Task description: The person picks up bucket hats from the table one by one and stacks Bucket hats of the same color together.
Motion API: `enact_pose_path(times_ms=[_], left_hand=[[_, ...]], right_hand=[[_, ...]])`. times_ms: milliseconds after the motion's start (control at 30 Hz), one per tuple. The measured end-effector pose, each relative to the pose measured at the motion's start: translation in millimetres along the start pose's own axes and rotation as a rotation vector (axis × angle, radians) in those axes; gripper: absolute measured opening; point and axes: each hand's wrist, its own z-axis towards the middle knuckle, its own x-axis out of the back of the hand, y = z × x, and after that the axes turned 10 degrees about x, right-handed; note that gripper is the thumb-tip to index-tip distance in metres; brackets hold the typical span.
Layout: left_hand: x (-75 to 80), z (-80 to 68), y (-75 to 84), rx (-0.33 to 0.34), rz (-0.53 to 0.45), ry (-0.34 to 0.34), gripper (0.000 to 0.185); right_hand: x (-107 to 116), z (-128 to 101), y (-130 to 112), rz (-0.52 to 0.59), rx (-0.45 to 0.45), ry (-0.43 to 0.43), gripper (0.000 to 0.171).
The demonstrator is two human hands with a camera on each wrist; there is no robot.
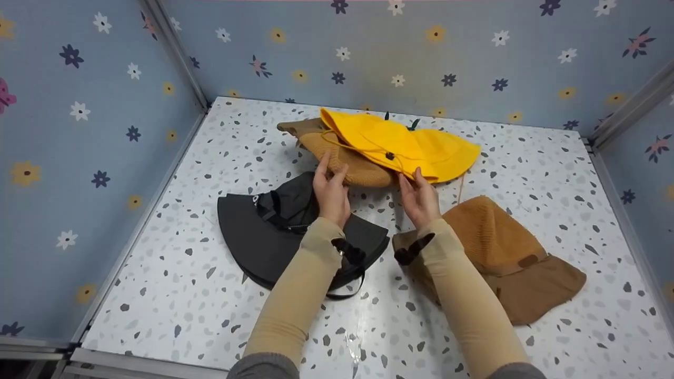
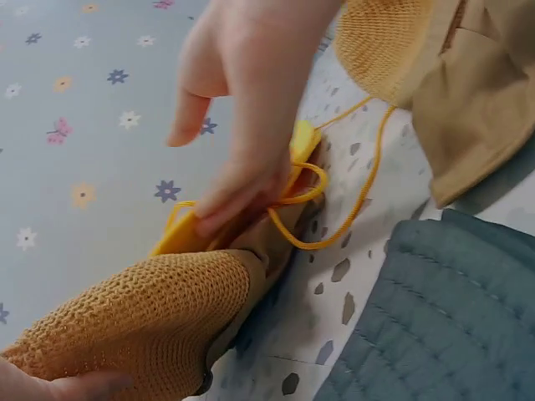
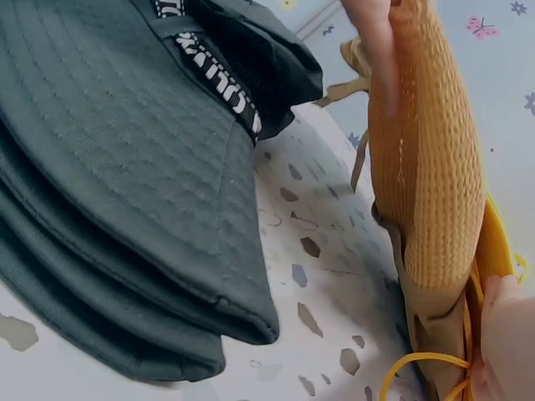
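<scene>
Nearest me lie a black hat (image 1: 274,231) under my left forearm and a brown hat (image 1: 505,252) beside my right. Beyond them, my left hand (image 1: 330,190) rests with straight fingers on the tan knitted hat (image 1: 342,155). My right hand (image 1: 418,197) pinches the near edge where the yellow hat (image 1: 400,145) overlaps it, beside the yellow cord (image 2: 334,225).

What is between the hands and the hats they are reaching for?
Nothing visible. The left hand already rests on the tan knit hat, and the right hand touches the edge of the yellow hat lying on top of it.
</scene>
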Motion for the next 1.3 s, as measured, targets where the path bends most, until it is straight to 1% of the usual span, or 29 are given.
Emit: enact_pose_path(times_ms=[67, 167, 267, 333, 500, 667, 767, 867, 1000, 1067, 1133, 1300], left_hand=[[0.4, 0.1, 1.9, -0.019, -0.010, 0.016, 0.063], [1.0, -0.5, 5.1, -0.076, -0.009, 0.044, 0.065], [1.1, -2.8, 8.1, -0.132, 0.004, 0.078, 0.065], [0.3, -5.7, 10.5, -0.157, 0.007, 0.098, 0.065], [-5.3, -15.8, 20.4, -0.182, -0.008, 0.143, 0.066], [-10.5, -25.7, 33.1, -0.185, -0.006, 0.177, 0.066], [-11.7, -30.4, 38.6, -0.188, 0.018, 0.194, 0.065], [-11.9, -35.1, 43.3, -0.217, 0.050, 0.203, 0.063], [-13.1, -40.7, 50.8, -0.265, 0.038, 0.205, 0.059], [-14.6, -42.7, 55.0, -0.278, 0.019, 0.208, 0.057], [-16.5, -44.3, 58.6, -0.290, 0.003, 0.205, 0.057], [-19.2, -47.2, 63.5, -0.301, -0.019, 0.191, 0.056]], right_hand=[[1, 1, 0, -0.003, 0.003, 0.006, 0.035], [2, 3, 0, -0.006, 0.003, 0.019, 0.037], [3, 5, 0, -0.018, -0.005, 0.040, 0.043], [4, 5, 0, -0.034, -0.012, 0.047, 0.048], [7, 5, 1, -0.087, -0.034, 0.046, 0.058], [8, 4, 3, -0.128, -0.054, 0.032, 0.055], [10, 3, 3, -0.164, -0.065, -0.008, 0.054], [12, 1, 3, -0.254, -0.076, -0.074, 0.056], [16, -2, 2, -0.478, -0.096, -0.155, 0.062], [18, -3, 0, -0.568, -0.120, -0.176, 0.064], [19, -3, -1, -0.624, -0.154, -0.193, 0.065], [21, -5, -5, -0.672, -0.261, -0.204, 0.053]])
